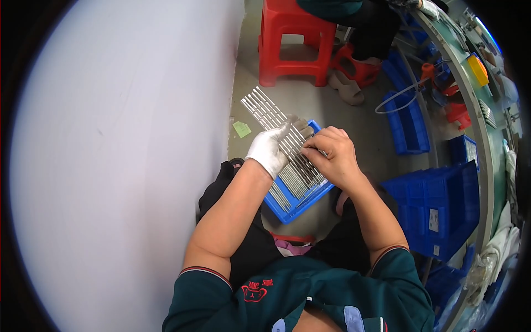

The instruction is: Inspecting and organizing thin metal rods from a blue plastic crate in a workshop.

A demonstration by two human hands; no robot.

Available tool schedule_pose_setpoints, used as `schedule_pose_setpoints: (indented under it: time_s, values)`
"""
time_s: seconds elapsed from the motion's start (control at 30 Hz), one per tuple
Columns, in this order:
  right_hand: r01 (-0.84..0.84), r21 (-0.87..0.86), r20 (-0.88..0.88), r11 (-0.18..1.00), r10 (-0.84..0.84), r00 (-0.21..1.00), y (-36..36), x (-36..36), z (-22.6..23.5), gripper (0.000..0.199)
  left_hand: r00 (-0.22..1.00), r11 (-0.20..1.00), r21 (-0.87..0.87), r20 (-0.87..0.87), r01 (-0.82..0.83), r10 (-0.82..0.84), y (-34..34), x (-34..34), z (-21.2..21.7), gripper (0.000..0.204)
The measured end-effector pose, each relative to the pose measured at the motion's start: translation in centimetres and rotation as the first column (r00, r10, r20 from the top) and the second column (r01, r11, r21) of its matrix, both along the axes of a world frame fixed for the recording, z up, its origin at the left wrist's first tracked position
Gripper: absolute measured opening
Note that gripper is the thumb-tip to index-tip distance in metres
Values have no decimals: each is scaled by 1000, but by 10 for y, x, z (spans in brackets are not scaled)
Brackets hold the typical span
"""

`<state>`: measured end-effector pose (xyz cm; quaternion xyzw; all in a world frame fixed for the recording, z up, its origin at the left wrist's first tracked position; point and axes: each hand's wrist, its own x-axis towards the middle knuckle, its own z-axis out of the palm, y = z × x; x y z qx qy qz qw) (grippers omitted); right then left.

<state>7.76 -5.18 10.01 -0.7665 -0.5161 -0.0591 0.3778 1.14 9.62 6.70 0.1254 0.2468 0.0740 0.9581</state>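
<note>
Slim metal rods (291, 143) mid-frame look stiff and slippery, best gripped mid-length. Left hand (269, 149) has fingers clasping them; whether right hand (333, 152) pinches one, I cannot tell

Red shirt emblem (254, 292), no legible text

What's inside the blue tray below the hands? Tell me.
Thin metal rods lie side by side in the blue tray. The left hand, right hand and held rods cover much of its far part; what lies beneath them cannot be seen.
</note>
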Motion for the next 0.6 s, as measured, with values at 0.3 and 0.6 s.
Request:
schedule_pose_setpoints:
  time_s: [0.3,0.6]
  values:
    - [-57,-47,163,997,64,985,3,-2,-1,8,999,1000,26,-44,-6,7,-2,1,2,18]
    - [27,-27,-37,999,-28,999,-4,3,4,7,997,1000,28,-82,1,2,1,3,-4,18]
